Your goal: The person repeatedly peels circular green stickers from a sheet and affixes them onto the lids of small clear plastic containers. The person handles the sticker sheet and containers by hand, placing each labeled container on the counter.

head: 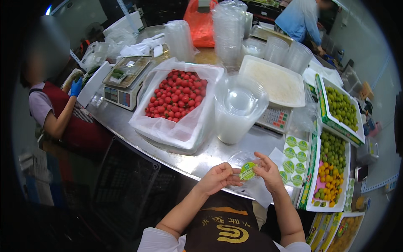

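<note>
Between my two hands is a green round sticker (248, 171) bearing writing. My right hand (269, 173) pinches its right edge between thumb and finger. My left hand (220, 179) holds its left edge, with the fingers reaching below it. Under the sticker, at the table's front edge, lies a clear plastic lid (237, 157), partly hidden by my hands. A sheet of green round stickers (295, 159) lies to the right, with white backing paper (277, 157) beside it. Behind my hands stands a tall stack of clear plastic tubs (234, 119).
A foam box (170, 140) of cherry tomatoes stands left of the tubs. A scale (275, 118) carries a white tray (272, 80); another scale (121, 96) is at left. Fruit boxes (310, 189) line the right. One person (63, 116) works at left, another (299, 19) at back right.
</note>
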The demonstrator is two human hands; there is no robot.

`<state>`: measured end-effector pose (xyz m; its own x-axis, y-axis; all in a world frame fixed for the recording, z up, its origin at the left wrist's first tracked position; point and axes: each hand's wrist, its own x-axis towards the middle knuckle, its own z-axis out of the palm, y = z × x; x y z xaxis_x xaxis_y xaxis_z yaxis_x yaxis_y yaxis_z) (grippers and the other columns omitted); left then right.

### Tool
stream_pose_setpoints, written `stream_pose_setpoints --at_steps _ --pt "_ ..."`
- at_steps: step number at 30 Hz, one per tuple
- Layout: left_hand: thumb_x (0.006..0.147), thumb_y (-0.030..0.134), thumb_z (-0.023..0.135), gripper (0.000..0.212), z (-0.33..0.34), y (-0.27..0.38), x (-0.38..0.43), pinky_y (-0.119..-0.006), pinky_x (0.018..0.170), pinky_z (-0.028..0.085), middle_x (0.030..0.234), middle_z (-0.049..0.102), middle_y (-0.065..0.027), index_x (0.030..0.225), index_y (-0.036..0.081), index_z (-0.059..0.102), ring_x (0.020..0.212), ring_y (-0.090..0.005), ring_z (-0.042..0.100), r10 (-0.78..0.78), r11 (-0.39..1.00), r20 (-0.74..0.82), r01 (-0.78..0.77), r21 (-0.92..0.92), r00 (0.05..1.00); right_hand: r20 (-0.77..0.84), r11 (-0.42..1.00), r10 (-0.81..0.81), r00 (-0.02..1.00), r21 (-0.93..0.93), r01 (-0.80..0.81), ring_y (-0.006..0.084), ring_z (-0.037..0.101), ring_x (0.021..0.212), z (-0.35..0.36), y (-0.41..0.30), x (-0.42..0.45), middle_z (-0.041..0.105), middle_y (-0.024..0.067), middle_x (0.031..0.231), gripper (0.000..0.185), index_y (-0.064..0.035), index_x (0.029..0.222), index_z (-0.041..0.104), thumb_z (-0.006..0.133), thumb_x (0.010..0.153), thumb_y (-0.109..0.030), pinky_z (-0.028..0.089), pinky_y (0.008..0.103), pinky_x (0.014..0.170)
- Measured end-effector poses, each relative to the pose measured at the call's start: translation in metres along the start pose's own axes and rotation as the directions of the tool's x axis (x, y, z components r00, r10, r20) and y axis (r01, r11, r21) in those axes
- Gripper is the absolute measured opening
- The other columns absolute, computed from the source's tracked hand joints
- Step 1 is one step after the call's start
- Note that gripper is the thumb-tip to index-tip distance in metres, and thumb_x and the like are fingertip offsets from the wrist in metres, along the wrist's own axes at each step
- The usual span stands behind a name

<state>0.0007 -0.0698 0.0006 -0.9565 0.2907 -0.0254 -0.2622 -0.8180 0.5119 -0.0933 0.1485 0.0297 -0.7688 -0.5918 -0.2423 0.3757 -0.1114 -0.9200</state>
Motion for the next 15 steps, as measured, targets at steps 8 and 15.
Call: stream_pose_setpoints --at_steps 8,15 --pt "0.093 0.009 0.06 0.075 0.01 -0.01 0.005 -0.035 0.089 0.052 0.133 0.044 -0.0182 0.15 0.004 0.012 0.106 -0.0193 0.058 0.233 0.839 -0.323 -0.022 0.543 0.917 -0.188 0.961 -0.237 0.953 -0.186 0.203 0.0063 0.055 0.078 0.024 0.016 0.011 0.052 0.0043 0.104 0.056 0.006 0.137 0.041 0.068 0.088 -0.006 0.046 0.021 0.065" --pt "0.087 0.009 0.068 0.072 0.005 -0.014 0.011 -0.035 0.087 0.051 0.122 0.053 -0.0186 0.147 0.002 0.028 0.107 -0.0266 0.058 0.428 0.702 -0.328 -0.081 0.708 0.842 -0.266 0.992 -0.087 0.96 -0.114 0.058 0.0061 0.053 0.074 0.015 0.019 0.023 0.054 0.0046 0.106 0.055 0.0083 0.138 0.041 0.063 0.092 -0.012 0.045 0.021 0.065"
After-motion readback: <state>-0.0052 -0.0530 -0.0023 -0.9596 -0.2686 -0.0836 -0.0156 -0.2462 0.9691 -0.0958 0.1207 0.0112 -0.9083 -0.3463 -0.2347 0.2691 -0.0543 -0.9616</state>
